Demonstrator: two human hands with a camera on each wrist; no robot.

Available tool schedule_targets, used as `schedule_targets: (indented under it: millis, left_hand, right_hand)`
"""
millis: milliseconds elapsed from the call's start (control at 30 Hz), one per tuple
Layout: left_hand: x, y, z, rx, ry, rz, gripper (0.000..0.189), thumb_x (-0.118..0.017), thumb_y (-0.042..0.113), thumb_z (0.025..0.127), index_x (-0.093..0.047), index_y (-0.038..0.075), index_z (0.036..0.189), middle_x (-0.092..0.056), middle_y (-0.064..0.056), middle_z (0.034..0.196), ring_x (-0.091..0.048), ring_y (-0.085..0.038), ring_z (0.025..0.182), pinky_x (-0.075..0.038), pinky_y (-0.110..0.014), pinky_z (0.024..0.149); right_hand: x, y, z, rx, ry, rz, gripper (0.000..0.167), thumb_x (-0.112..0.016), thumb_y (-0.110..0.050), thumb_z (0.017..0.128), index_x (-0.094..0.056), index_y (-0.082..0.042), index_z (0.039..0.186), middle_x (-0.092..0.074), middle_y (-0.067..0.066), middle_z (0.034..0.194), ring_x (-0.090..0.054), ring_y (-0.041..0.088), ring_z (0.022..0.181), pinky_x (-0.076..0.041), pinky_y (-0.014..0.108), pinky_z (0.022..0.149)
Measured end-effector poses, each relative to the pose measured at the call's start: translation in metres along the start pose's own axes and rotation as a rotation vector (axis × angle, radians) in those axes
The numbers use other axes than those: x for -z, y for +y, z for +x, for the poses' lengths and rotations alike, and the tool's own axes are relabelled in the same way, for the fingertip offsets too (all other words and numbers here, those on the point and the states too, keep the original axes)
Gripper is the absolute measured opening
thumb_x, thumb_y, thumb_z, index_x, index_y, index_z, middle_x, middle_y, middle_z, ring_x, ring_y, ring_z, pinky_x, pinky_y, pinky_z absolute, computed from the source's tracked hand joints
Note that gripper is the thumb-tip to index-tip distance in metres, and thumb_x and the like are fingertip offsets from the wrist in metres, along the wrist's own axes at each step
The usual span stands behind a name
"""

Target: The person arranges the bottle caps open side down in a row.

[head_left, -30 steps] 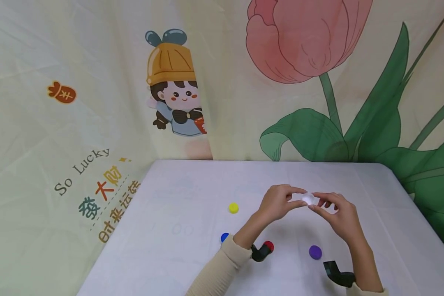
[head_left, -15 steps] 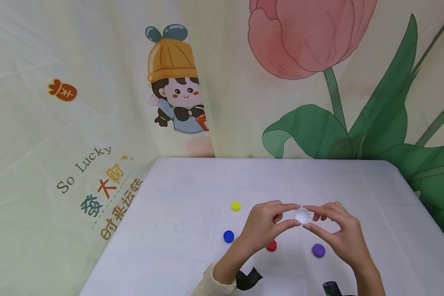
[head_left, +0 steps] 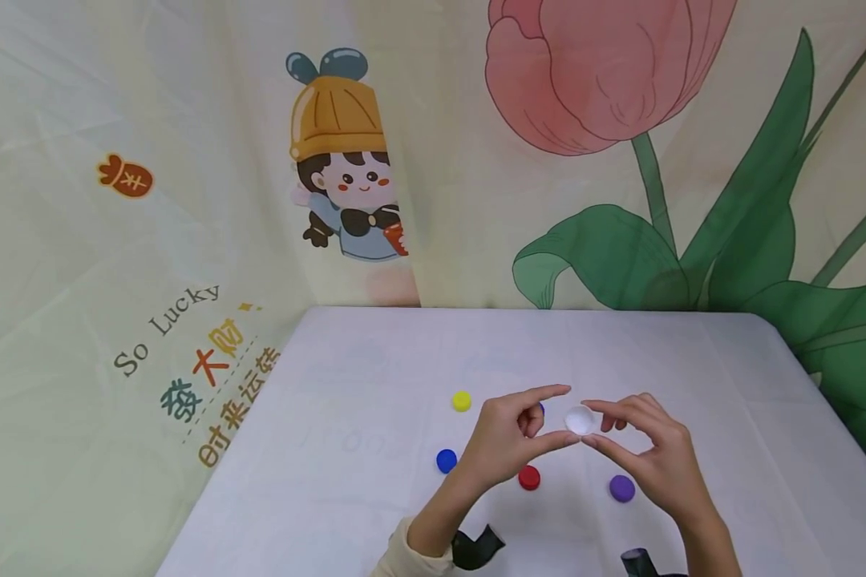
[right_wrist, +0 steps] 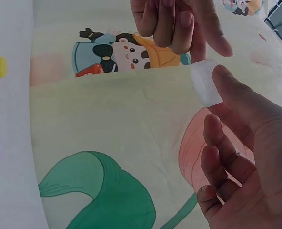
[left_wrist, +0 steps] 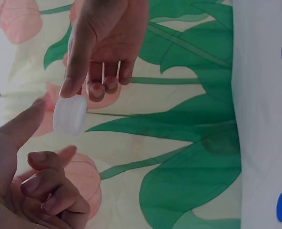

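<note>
A white ribbed bottle cap point(head_left: 580, 421) is held up above the table. My right hand point(head_left: 653, 449) pinches it between thumb and index finger; the right wrist view shows the ridged side of the cap point(right_wrist: 206, 83) against the thumb. My left hand point(head_left: 508, 433) is just to the left of the cap, thumb and index finger spread wide apart. In the left wrist view the left fingers point(left_wrist: 48, 179) stand off from the cap, the other fingers loosely curled. Below and between the hands lies a red cap point(head_left: 529, 478).
On the white table point(head_left: 375, 361) lie a yellow cap point(head_left: 462, 401), a blue cap point(head_left: 447, 461) and a purple cap point(head_left: 622, 489). Another blue cap point(head_left: 542, 409) shows partly behind the left hand. A printed curtain point(head_left: 462, 200) hangs at the table's far edge.
Both hands came nearer and slightly left with the white cap. The left fingers, earlier pinching the cap, have spread off it; the right hand keeps hold.
</note>
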State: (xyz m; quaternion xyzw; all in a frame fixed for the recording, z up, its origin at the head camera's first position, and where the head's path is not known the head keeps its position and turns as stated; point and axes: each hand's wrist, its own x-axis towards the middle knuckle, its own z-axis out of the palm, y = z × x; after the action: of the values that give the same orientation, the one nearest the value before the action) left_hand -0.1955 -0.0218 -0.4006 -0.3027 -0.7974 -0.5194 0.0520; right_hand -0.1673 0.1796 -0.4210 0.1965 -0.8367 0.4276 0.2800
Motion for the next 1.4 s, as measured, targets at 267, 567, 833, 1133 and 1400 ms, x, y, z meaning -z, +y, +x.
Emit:
schedule_targets:
  millis: [267,567,833,1133,1400]
  left_hand:
    - [0.002,-0.004,0.003,0.398,-0.096,-0.351,0.024,-0.065,0.027,0.087,-0.07,0.011,0.103,-0.044,0.002,0.062,-0.037,-0.01,0.056,-0.03,-0.022,0.051]
    - [-0.001,-0.01,0.004,0.465,-0.078,-0.379,0.021,-0.066,0.018,0.086,-0.071,0.002,0.1,-0.052,0.002,0.067,-0.039,-0.012,0.058,-0.031,-0.021,0.048]
    - [-0.004,-0.011,0.002,0.445,-0.045,-0.369,0.02,-0.069,0.018,0.084,-0.072,0.004,0.098,-0.053,0.0,0.066,-0.04,-0.011,0.061,-0.032,-0.023,0.053]
    - [-0.005,-0.009,0.001,0.381,0.008,-0.254,0.022,-0.073,0.025,0.079,-0.074,0.009,0.095,-0.038,0.003,0.053,-0.035,-0.007,0.051,-0.026,-0.021,0.045]
    - [-0.004,-0.007,0.0,0.313,0.048,-0.198,0.024,-0.075,0.026,0.077,-0.074,0.011,0.097,-0.04,0.003,0.054,-0.036,-0.006,0.05,-0.027,-0.02,0.043]
  right_hand:
    - [0.002,-0.023,0.008,0.0,-0.008,0.008,0.043,-0.083,0.001,0.061,-0.07,-0.008,0.101,-0.058,-0.005,0.073,-0.046,0.008,0.078,-0.037,0.019,0.065]
    - [0.003,-0.039,0.012,0.018,-0.021,0.017,0.042,-0.082,0.006,0.06,-0.069,-0.003,0.099,-0.056,-0.003,0.07,-0.046,0.011,0.076,-0.036,0.017,0.065]
    - [-0.001,-0.03,0.008,0.019,-0.028,0.036,0.042,-0.081,0.006,0.061,-0.068,-0.002,0.1,-0.057,0.0,0.071,-0.046,0.012,0.076,-0.035,0.016,0.066]
    - [-0.012,0.006,-0.003,-0.016,-0.022,0.016,0.047,-0.084,-0.005,0.064,-0.068,-0.016,0.107,-0.056,-0.009,0.073,-0.046,0.005,0.078,-0.034,0.021,0.066]
    - [-0.013,0.007,-0.004,-0.051,-0.02,0.045,0.044,-0.082,-0.008,0.067,-0.068,-0.017,0.108,-0.055,-0.01,0.074,-0.047,0.007,0.077,-0.034,0.023,0.065]
